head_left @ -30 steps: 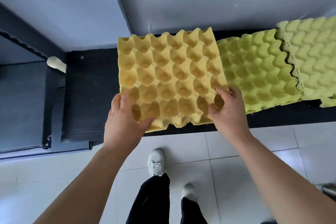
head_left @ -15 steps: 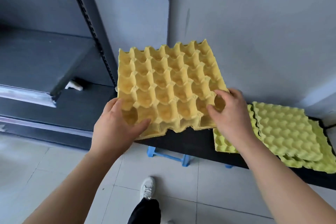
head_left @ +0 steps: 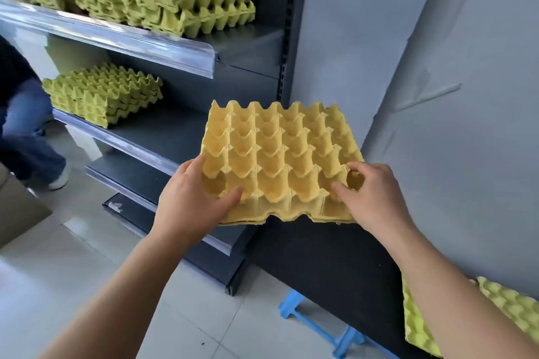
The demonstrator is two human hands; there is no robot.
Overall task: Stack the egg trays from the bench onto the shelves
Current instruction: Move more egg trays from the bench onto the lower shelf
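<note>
Head view showed the left hand [head_left: 189,201] and the right hand [head_left: 370,198] each gripping a near corner of the square yellow moulded-pulp egg tray [head_left: 280,154]. The tray hung level over the left end of the black bench [head_left: 326,256], beside the dark grey metal shelves [head_left: 163,131]. The sound move was to keep it flat and lower it squarely onto the green pulp-tray stack [head_left: 102,93] at the middle shelf's front edge, cups nesting.

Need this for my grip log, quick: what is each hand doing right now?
Left hand: grips the yellow egg tray at its near left corner.
Right hand: grips the same tray at its near right corner.
</note>
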